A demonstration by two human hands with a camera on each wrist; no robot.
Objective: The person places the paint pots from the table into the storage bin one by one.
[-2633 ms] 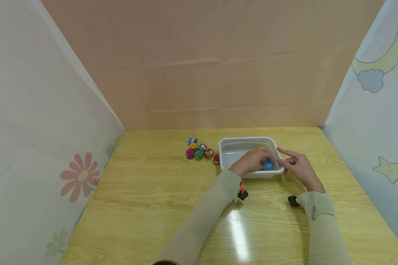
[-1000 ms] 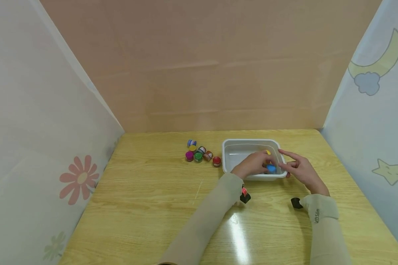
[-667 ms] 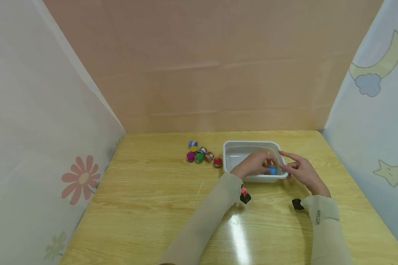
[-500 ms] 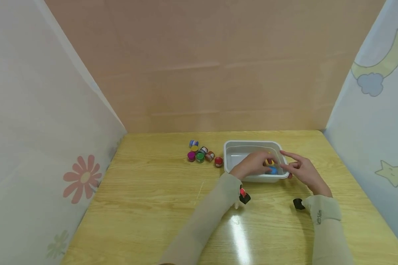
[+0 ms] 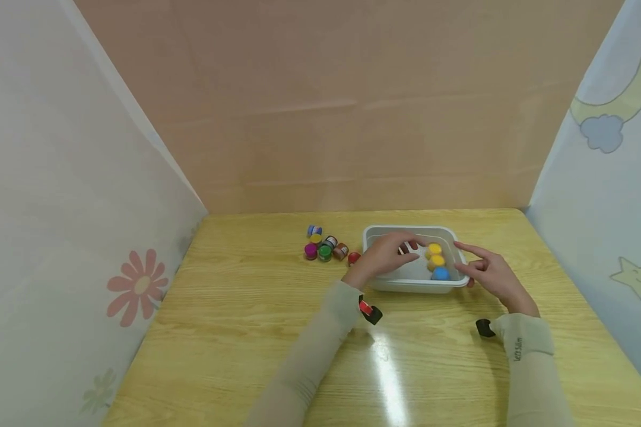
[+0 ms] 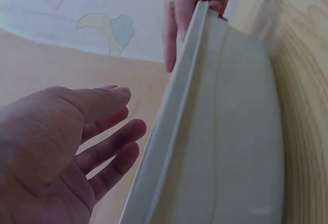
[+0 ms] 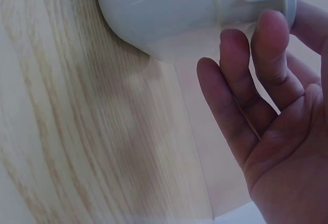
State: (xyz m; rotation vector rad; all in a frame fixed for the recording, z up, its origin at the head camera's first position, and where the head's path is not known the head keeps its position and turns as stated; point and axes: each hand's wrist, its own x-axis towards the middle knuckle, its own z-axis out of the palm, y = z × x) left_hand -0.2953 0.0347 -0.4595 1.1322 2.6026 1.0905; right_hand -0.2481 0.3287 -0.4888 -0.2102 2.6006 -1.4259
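Observation:
A white plastic bin (image 5: 413, 287) stands on the table. Along its right end sit two yellow-lidded paint jars (image 5: 435, 261) and a blue-lidded paint jar (image 5: 440, 274), in a row. My left hand (image 5: 387, 254) hovers over the left part of the bin, thumb and fingers apart, nothing between them; the left wrist view shows this left hand (image 6: 61, 137) beside the rim. At the bin's right end, my right hand (image 5: 494, 276) pinches the rim. In the right wrist view, the fingertips (image 7: 270, 29) touch the outer wall, with the thumb largely hidden behind the rim.
Left of the bin lies a cluster of small paint jars: purple (image 5: 311, 251), green (image 5: 324, 253), brown (image 5: 340, 251), black (image 5: 329, 242), yellow (image 5: 316, 238) and blue (image 5: 314, 230). A red jar (image 5: 354, 258) stands close to the bin's left wall. Paper-covered walls enclose the table's back and sides.
My left hand has let go inside the bin and drawn back to the left, its fingers spreading, which uncovers the yellow and blue jars. The right hand keeps its place on the rim.

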